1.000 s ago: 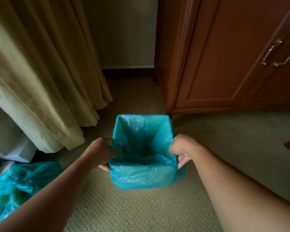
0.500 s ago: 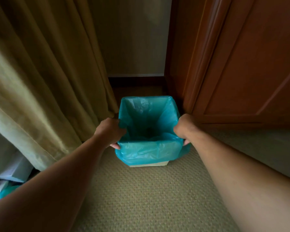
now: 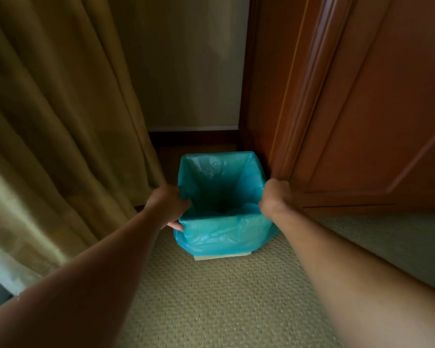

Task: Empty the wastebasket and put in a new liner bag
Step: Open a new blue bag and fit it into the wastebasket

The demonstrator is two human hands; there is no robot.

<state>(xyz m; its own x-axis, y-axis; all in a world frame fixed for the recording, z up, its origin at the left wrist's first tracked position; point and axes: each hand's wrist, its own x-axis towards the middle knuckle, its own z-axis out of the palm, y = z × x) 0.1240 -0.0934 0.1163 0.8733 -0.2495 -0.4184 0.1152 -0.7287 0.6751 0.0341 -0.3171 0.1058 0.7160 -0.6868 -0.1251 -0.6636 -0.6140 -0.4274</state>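
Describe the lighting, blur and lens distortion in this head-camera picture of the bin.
Head view: dim, with the corner wall and cupboard in shadow; faint sheen on the liner bag; carpet and forearms smeared toward the edges; wide-angle bend in the curtain; left hand and right hand fairly sharp.

Liner bag (image 3: 224,234): thin teal plastic, crinkled, slight gloss, sheen patches on the inner wall at 12 o'clock. Wastebasket (image 3: 222,257): only a pale matt strip shows under the bag at 6 o'clock, material unclear. Carpet (image 3: 224,302): beige, rough looped weave, matt. Curtain (image 3: 55,121) at 9 o'clock: olive-tan cloth, heavy folds, soft faint sheen. Cabinet (image 3: 362,109) at 3 o'clock: reddish-brown wood, smooth, satin varnish, moulded edges. Wall (image 3: 191,71) at 12 o'clock: flat matt paint; dark wood baseboard (image 3: 194,138) below.
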